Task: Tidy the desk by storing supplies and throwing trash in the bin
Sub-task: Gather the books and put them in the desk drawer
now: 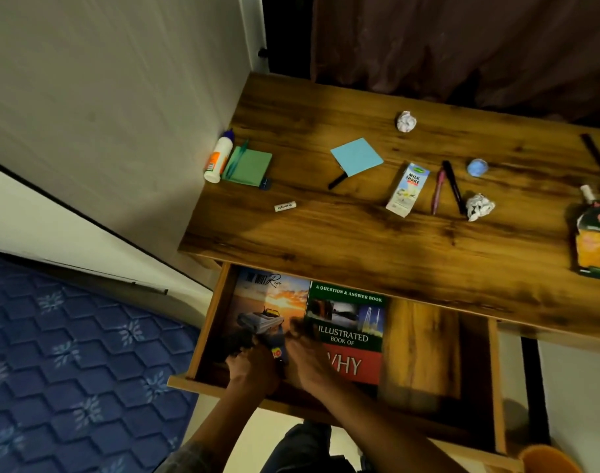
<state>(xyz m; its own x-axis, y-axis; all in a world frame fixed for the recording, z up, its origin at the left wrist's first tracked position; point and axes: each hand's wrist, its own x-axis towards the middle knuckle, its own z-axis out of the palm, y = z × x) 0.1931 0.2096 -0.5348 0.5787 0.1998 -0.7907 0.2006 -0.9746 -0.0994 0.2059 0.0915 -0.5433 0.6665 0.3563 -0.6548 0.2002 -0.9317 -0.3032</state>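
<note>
The wooden drawer (425, 346) under the desk (326, 233) stands pulled out, with two books lying flat inside: a sunset-cover book (274, 295) and a green "Illustrated Book of Why" (350, 322). Both hands reach into the drawer. My left hand (254, 368) and my right hand (309, 360) together hold a small dark blue object (279, 349) over the books; motion blur hides what it is. On the desk lie a glue bottle (217, 157), green sticky notes (249, 165), a blue note pad (356, 155), pens (453, 186), a milkshake carton (408, 189) and two crumpled paper balls (406, 121) (479, 206).
A white wall borders the desk's left side and a dark curtain hangs behind it. A colourful pouch (595, 240) sits at the desk's right edge. An orange bin rim (551, 459) shows at bottom right. A blue patterned mattress (70, 370) lies to the left.
</note>
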